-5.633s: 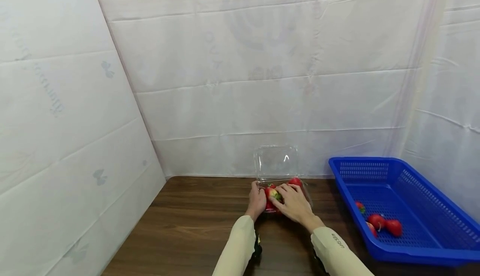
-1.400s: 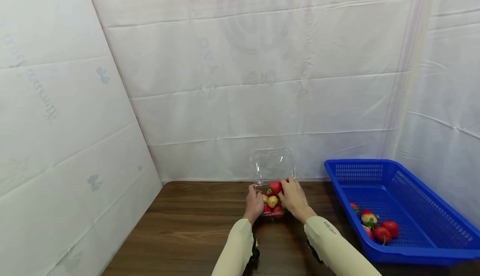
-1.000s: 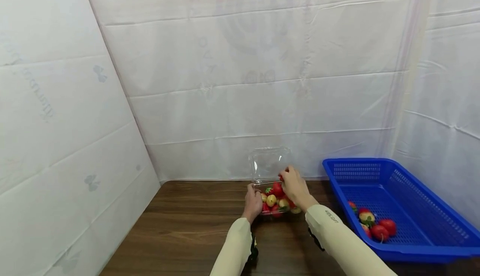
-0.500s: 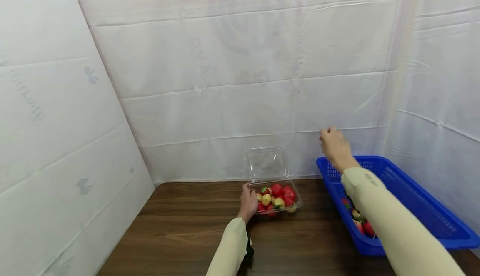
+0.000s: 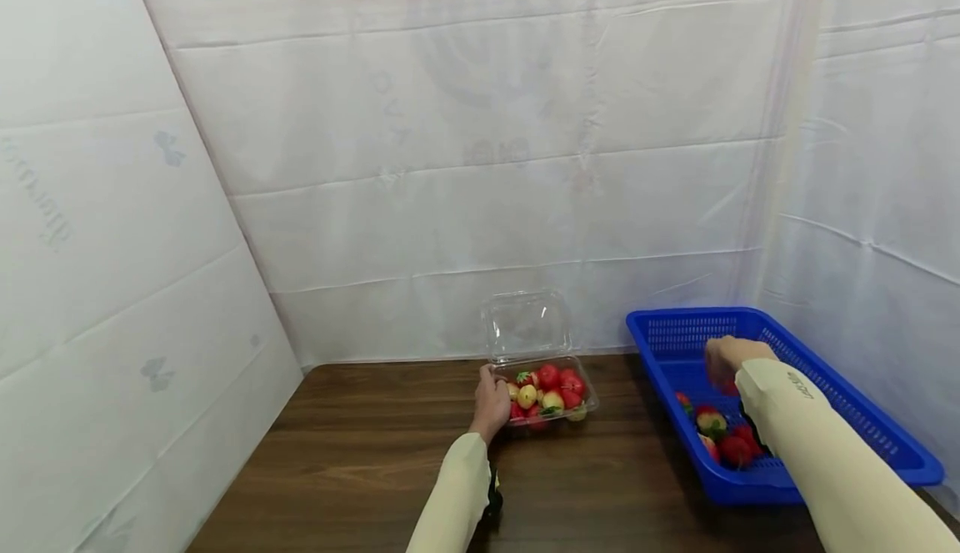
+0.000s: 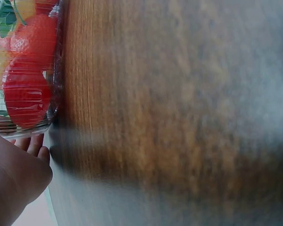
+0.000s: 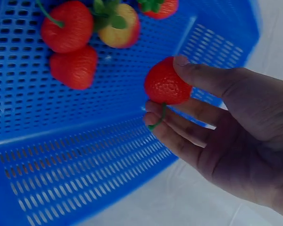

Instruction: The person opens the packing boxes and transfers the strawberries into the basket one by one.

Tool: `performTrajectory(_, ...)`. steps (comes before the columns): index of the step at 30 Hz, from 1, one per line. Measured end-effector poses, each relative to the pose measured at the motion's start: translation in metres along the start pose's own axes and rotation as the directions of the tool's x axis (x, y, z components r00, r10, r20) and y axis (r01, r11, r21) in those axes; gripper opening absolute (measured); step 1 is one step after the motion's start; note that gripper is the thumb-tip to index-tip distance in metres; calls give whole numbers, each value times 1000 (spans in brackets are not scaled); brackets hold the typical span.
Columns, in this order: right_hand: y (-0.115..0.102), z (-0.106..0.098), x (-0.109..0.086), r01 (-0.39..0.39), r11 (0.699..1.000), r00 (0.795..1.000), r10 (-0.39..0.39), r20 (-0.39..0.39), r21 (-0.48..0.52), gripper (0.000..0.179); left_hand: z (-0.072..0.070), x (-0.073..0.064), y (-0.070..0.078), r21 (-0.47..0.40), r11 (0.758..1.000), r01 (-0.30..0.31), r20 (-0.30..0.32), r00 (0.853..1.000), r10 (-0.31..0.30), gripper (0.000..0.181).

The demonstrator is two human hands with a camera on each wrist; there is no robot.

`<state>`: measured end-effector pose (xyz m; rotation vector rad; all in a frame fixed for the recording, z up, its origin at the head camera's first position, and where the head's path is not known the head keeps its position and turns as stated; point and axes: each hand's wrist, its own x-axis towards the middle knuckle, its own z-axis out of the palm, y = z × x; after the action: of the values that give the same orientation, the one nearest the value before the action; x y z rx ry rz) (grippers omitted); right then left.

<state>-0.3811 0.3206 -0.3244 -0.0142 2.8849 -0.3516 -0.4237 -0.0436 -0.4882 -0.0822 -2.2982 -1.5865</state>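
My right hand [image 7: 236,122] pinches a red, bumpy-skinned fruit [image 7: 168,84] with a short green stem, thumb on one side and fingertips on the other. Hand and fruit are inside the blue plastic basket [image 5: 716,495], above its floor. Below them lie a red fruit with a long stem [image 7: 67,29], a second red fruit [image 7: 75,68] and a yellow-red one [image 7: 119,29]. My left hand [image 5: 491,403] grips the left end of a clear clamshell box [image 5: 594,401]. Red and pale yellow fruits [image 5: 550,378] fill this box, and its lid [image 5: 527,325] stands raised.
A dark wooden table [image 5: 360,461] carries the box and the basket, with the basket at the right. White sheeting [image 5: 420,228] rises behind the table and along both sides. My right sleeve [image 5: 840,444] crosses over the basket's front rim.
My right hand has lifted a red fruit from the clamshell box and carried it right, over the basket's rim and down inside. My left hand keeps its place on the box.
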Motion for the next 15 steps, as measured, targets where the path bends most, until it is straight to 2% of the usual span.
performTrajectory(2,3,7,-3,-20,1000,1000,20,6,5,15,0,-1,1,0,1000,-3,2,1000,3,32)
performTrajectory(5,5,12,-2,-19,998,999,21,27,-65,10,1,-1,1,2,1000,-2,7,1000,1,31)
performTrajectory(8,6,15,-1,-93,995,995,94,36,-35,6,3,-1,1,5,1000,0,7,1000,0,32)
performTrajectory(11,10,19,3,-126,991,991,127,45,-37,7,5,-1,1,5,1000,1,5,1000,-1,31)
performTrajectory(15,16,23,7,-112,988,990,121,76,-107,16,6,-3,2,3,1000,0,10,1000,0,31)
